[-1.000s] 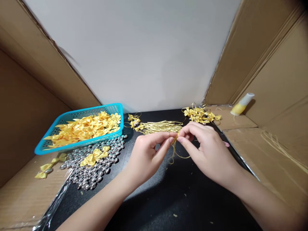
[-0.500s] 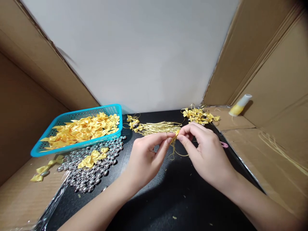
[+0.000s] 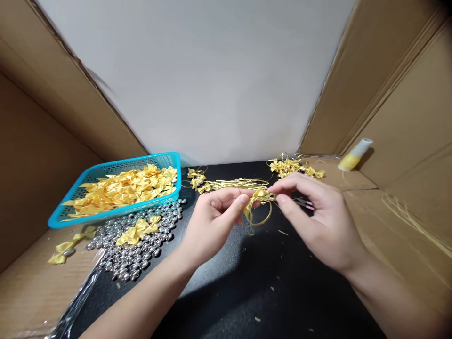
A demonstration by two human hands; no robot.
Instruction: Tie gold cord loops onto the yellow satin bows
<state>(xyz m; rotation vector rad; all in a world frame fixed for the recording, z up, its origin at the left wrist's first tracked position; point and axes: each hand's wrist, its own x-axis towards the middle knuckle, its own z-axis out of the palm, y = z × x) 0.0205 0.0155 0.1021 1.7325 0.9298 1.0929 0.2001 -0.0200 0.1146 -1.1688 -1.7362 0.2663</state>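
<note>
My left hand (image 3: 221, 212) is closed in a pinch on a yellow ribbon bow (image 3: 259, 194), held above the dark tabletop. A loop of thin gold cord (image 3: 266, 221) hangs under the bow, with loose ends beside it. To the right of the bow, my right hand (image 3: 314, 212) has its thumb and index finger apart, their tips near the bow; I see nothing held between them. Through that gap shows part of a pink-handled tool (image 3: 309, 205) with dark metal, mostly hidden. Behind the hands lies a bundle of gold cords (image 3: 236, 184).
A turquoise basket (image 3: 178, 176) of yellow bows stands at left. Silver beads (image 3: 141, 254) spread before it, with several bows (image 3: 137, 230) on top. Corded bows (image 3: 287, 167) are heaped at back right, near a white-and-yellow spool (image 3: 356, 154). Cardboard walls enclose both sides.
My right hand has moved right, away from the bow, and its thumb and index finger have parted. The bow and its cord loop now show more fully at my left fingertips.
</note>
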